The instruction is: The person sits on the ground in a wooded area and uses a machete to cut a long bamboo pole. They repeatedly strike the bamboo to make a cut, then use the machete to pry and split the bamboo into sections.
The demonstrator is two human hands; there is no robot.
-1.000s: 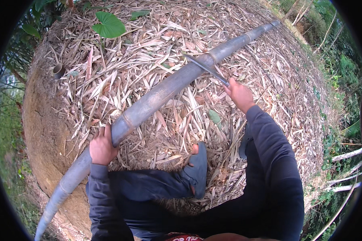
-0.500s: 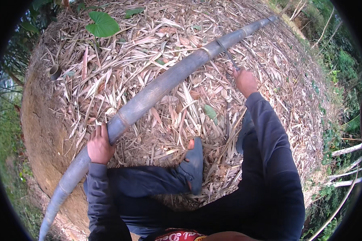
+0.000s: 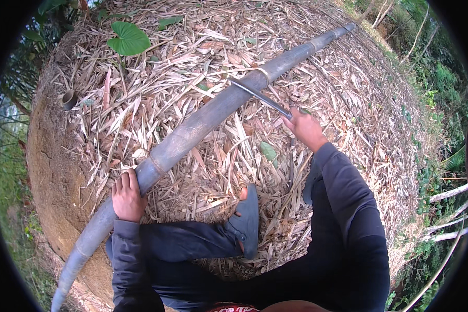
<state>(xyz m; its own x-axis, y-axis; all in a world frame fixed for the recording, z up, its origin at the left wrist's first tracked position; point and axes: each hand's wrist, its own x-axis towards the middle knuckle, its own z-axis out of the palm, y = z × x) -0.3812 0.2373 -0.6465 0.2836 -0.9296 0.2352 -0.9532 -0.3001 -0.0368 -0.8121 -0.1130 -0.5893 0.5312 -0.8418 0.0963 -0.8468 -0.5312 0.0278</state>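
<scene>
A long, thick, grey-brown bamboo pole (image 3: 200, 122) runs slantwise across the view from lower left to upper right, with pale rings at its joints. My left hand (image 3: 128, 198) is closed over its near part, just below one joint, fingers wrapped on the upper side. In my right hand (image 3: 307, 130) is the handle of a machete (image 3: 262, 97), mostly hidden by the fingers. Its narrow dark blade crosses over the pole near a farther joint, tip past the far side; whether it touches the bamboo I cannot tell.
Dry bamboo leaves (image 3: 177, 67) cover the ground. A short cut stump (image 3: 69, 99) stands at the left, near a broad green leaf (image 3: 129, 38). My sandalled foot (image 3: 247, 221) is planted close to the pole. Pale branches (image 3: 449, 193) and greenery line the right edge.
My right hand has moved nearer and a little left. The machete blade now lies across the pole on the near side of the joint, instead of beyond it. My left hand keeps its hold.
</scene>
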